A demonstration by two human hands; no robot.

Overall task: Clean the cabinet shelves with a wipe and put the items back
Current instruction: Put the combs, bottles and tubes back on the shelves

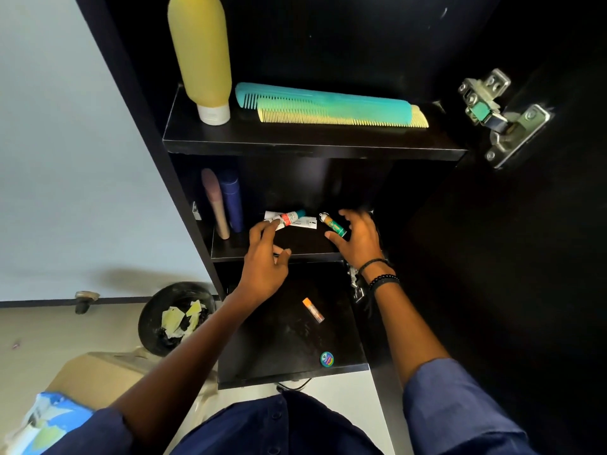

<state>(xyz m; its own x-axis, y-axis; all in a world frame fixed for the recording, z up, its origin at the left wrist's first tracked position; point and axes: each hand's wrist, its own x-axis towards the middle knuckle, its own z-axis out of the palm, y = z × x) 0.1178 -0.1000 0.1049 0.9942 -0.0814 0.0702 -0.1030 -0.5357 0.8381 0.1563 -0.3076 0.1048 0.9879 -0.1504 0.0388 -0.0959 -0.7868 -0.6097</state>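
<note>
Nearest, at the lower left, lies a blue packet (42, 425), possibly the wipes; no wipe is held in either hand. On the lower shelf (279, 349) lie an orange stick (313, 309) and a round tin (327, 358). The tin sits close to the front edge and could be swept off when the hands are drawn back.

On the middle shelf (305, 244) the left hand (266, 257) is loosely spread, its fingertips touching a tube (289, 218), with nothing gripped. The right hand (359, 238) is splayed wide and holds nothing, just beside a green stick (333, 226); whether the thumb touches it cannot be told. Being round, that stick may be rolled off the edge by a nudge. Two bottles (223, 205) standing at the shelf's left could be toppled by a careless sweep.

Farthest, on the top shelf (295, 136), a yellow bottle (200, 57) is stood on its cap beside two combs (328, 105). It looks top-heavy, and it might be tipped if the cabinet is jolted.
</note>
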